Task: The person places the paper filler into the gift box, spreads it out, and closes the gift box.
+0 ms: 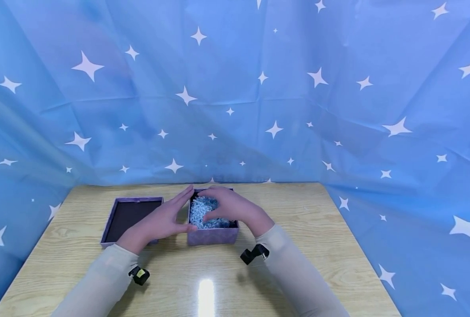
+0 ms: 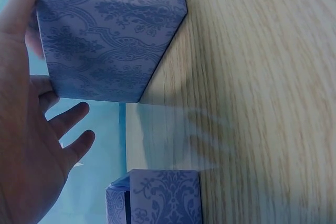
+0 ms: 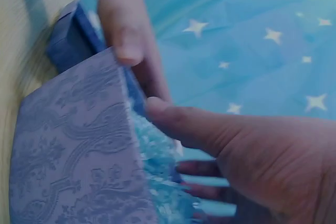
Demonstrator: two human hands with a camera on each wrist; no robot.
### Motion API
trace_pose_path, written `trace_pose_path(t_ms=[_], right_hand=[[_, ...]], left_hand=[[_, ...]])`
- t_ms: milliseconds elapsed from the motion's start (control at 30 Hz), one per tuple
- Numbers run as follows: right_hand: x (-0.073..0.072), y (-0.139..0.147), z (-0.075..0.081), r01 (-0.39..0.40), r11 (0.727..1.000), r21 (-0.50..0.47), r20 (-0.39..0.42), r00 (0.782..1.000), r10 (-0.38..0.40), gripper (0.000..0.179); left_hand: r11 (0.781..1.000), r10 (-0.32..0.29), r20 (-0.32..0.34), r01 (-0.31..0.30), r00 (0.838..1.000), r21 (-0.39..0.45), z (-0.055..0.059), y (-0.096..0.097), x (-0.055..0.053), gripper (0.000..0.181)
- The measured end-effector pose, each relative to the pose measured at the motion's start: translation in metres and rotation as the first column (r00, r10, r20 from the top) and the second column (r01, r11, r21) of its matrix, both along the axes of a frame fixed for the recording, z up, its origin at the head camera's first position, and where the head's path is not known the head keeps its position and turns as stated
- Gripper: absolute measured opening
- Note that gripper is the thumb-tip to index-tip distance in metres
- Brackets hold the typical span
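A purple patterned box (image 1: 213,237) stands uncovered on the table, filled with pale blue shredded paper (image 1: 198,211). My left hand (image 1: 161,223) holds its left side, the thumb at the front corner and the fingers toward the back. In the left wrist view, the ring and little fingers stand apart from the box (image 2: 113,38). My right hand (image 1: 229,206) arches over the box from the right. Its thumb (image 3: 189,124) and fingers lie at the shredded paper (image 3: 155,145), with nothing seen gripped between them; part of the filling is hidden beneath the hand.
Left of the box lies its purple lid (image 1: 134,220), dark inside face up, partly behind my left hand and wrist. The wooden table (image 1: 306,259) ends against a blue cloth (image 1: 235,132) with white stars. Small black cameras sit on both wrists.
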State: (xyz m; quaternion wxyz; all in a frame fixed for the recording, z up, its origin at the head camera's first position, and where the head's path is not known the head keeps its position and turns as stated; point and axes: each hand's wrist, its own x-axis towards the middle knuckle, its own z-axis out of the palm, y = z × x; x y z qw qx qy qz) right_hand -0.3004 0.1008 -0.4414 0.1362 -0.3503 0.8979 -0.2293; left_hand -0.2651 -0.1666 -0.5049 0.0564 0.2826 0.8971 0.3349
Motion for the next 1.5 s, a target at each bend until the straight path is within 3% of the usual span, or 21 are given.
trace_pose_path(t_ms=[100,200,300,567,800,900,1000,1100,1333,1500], right_hand=[[0.004,0.004,0.005,-0.049,0.993,-0.104,-0.015,0.999,0.047,0.05],[0.005,0.002,0.003,-0.114,0.988,-0.109,0.008,0.993,0.115,0.038],[0.002,-0.003,-0.003,-0.142,0.99,-0.02,0.02,0.99,0.142,0.039],[-0.01,-0.017,-0.019,-0.078,0.976,0.202,0.03,0.997,0.074,0.058],[-0.006,-0.026,-0.024,-0.094,0.955,0.28,0.0,0.995,0.098,0.059],[-0.003,-0.019,-0.018,-0.07,0.974,0.215,0.02,0.998,0.067,0.061],[-0.001,-0.007,-0.009,-0.047,0.996,0.076,0.062,0.997,0.042,0.061],[-0.001,0.006,-0.005,-0.034,0.997,-0.067,0.085,0.996,0.04,0.058],[0.002,0.049,-0.006,0.069,0.947,-0.313,0.064,0.997,-0.051,0.044],[-0.002,0.093,-0.012,0.176,0.91,-0.374,0.023,0.983,-0.181,0.039]], left_hand=[[1.0,-0.003,0.002,0.003,1.0,0.002,0.0,0.0,0.0,0.117],[1.0,0.002,0.005,-0.002,1.0,0.007,0.0,-0.001,0.0,0.116],[1.0,0.002,0.006,-0.002,1.0,0.01,-0.001,-0.002,0.0,0.116],[1.0,0.001,0.009,-0.001,1.0,0.018,-0.001,-0.002,0.001,0.117],[1.0,0.006,-0.01,-0.005,1.0,0.017,-0.005,-0.003,0.002,0.117],[1.0,0.006,-0.009,-0.006,1.0,0.014,-0.007,-0.003,0.001,0.117],[1.0,0.011,-0.009,-0.01,1.0,0.007,-0.007,-0.003,0.001,0.117],[1.0,0.018,-0.009,-0.018,1.0,0.001,-0.007,-0.004,0.001,0.118],[1.0,0.008,-0.025,-0.008,1.0,-0.003,-0.006,-0.001,-0.001,0.119],[1.0,0.015,-0.04,-0.015,0.999,-0.018,-0.006,-0.002,-0.003,0.121]])
